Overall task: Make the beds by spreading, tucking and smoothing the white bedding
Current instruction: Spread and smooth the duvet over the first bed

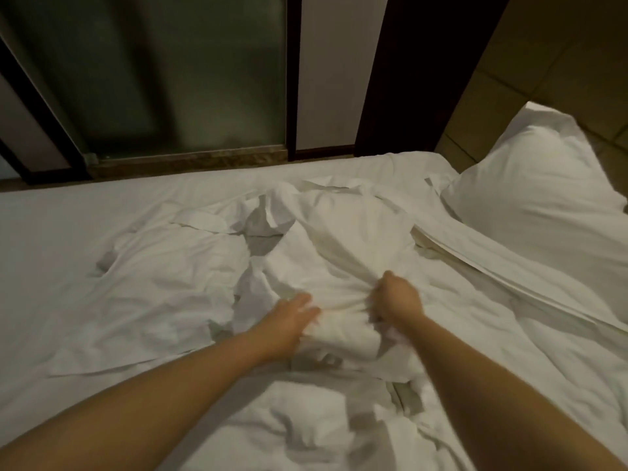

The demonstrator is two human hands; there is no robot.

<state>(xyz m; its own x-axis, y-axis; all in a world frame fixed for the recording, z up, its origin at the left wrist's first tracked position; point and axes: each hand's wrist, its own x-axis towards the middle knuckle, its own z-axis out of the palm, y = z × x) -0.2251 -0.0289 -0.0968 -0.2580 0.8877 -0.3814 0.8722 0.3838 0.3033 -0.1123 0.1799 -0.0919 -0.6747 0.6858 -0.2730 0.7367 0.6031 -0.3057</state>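
Head view: right hand [397, 298] fists the crumpled white bedding [346, 232]. Left hand [293, 321] presses it, fingers straight.

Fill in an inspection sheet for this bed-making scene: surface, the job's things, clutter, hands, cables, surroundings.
Surface: flat white fitted sheet on the mattress, smooth at the left.
Job's things: crumpled white bedding heaped mid-bed, not yet spread; plump white pillow at the far right corner.
Clutter: nothing seen.
Hands: left hand lies on the bunched bedding, fingers fairly straight, though blurred; right hand grips a gathered fold of it in a fist.
Cables: nothing seen.
Surroundings: frosted grey-green glass panel in dark frames beyond the bed; beige tiled surface at the upper right.
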